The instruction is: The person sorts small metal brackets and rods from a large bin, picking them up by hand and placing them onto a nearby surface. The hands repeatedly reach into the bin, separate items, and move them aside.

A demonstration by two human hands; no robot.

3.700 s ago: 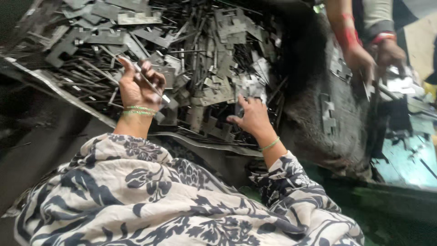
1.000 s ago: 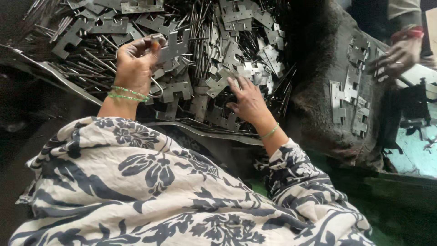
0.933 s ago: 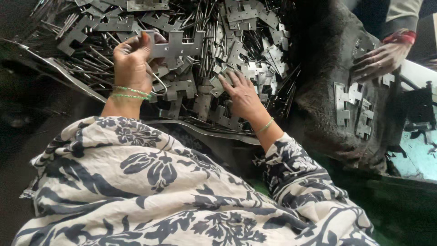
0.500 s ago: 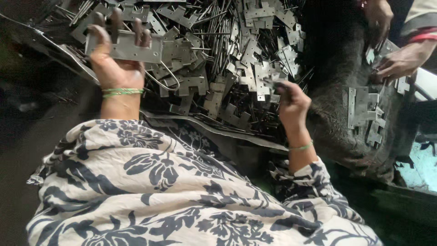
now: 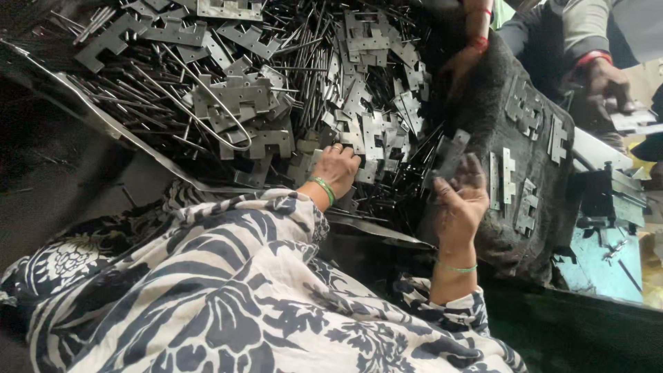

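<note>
A big heap of grey metal hinge plates and thin pins point(image 5: 276, 90) fills the top of the view. My left hand point(image 5: 336, 169), with green bangles at the wrist, lies on the near edge of the heap. Its fingers curl down over the plates, and whether they grip one does not show. My right hand point(image 5: 457, 204) is raised beside the heap and pinches a flat grey hinge plate point(image 5: 452, 153) between thumb and fingers. It is close to a dark cloth-covered block point(image 5: 483, 103).
Several hinge plates lie on the dark block. Another person's hands point(image 5: 608, 83) work at the top right, one of them holding a light plate. A bent metal sheet edge point(image 5: 103, 121) borders the heap on the left. A teal machine part point(image 5: 594, 269) stands at the right.
My left hand has come down from holding a plate up high to the heap's near edge. My right hand has lifted off the heap with a plate and moved right.
</note>
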